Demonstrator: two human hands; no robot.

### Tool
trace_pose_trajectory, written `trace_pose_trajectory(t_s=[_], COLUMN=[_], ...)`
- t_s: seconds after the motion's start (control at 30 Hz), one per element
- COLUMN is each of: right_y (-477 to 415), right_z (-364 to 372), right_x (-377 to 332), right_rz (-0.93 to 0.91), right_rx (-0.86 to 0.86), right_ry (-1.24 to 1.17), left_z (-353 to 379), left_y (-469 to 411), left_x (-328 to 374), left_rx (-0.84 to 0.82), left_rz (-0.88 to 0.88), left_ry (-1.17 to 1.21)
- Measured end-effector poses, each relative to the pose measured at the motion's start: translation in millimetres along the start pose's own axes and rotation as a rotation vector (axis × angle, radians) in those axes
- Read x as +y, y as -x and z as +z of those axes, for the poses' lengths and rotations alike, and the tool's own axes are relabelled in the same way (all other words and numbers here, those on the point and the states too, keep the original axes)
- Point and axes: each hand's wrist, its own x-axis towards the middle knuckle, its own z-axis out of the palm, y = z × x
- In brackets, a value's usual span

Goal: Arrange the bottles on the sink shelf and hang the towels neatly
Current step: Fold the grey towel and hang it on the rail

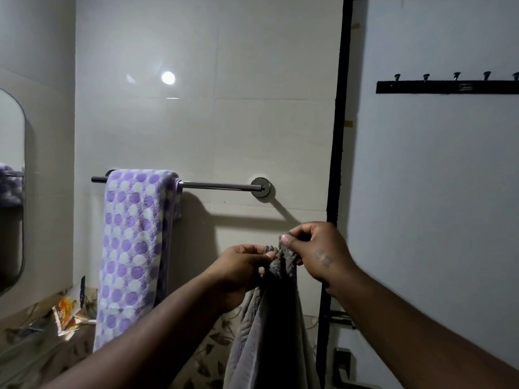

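- Left hand (241,272) and right hand (314,249) both pinched shut on the top edge of the grey towel (269,332), fingertips close together, rest of the cloth hanging straight down.
- Held up by the edge like that probably to find the corners and spread it flat before draping.
- Held just below the rail (222,186), under its bare right half, not touching yet.
- Purple dotted towel (132,242) already draped over the rail's left end, hanging long and fairly straight, leaving the right side free.
- Hook rack (449,87) on the door, nothing on it.
- Packets (66,313) on the bench (31,349) lower left; no bottles or shelf in view, so can't tell about that part.
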Motion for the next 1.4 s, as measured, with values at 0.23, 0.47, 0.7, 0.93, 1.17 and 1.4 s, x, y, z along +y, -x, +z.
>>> trace_pose_trajectory(t_s=[0.23,0.47,0.7,0.93,1.17,1.4], right_y=[25,39,40,41,19,0], right_z=[7,15,23,27,4,-21], right_x=[-1,5,11,17,1,-16], right_rz=[-0.164,-0.295,-0.451,-0.508,-0.104,0.14], right_rx=[-0.115,-0.104,-0.085,-0.094,-0.267,-0.418], right_ry=[0.307,0.537,0.61,0.722,0.347,0.065], left_z=[12,20,19,14,6,1], left_y=[1,16,25,24,26,17], left_x=[-15,-10,-10,-14,-11,-5], left_rx=[0.223,0.312,0.302,0.297,0.19,-0.145], left_rz=[0.021,0.012,0.023,0.036,0.39,0.499], left_ry=[-0.032,0.083,0.172,0.162,-0.414,-0.328])
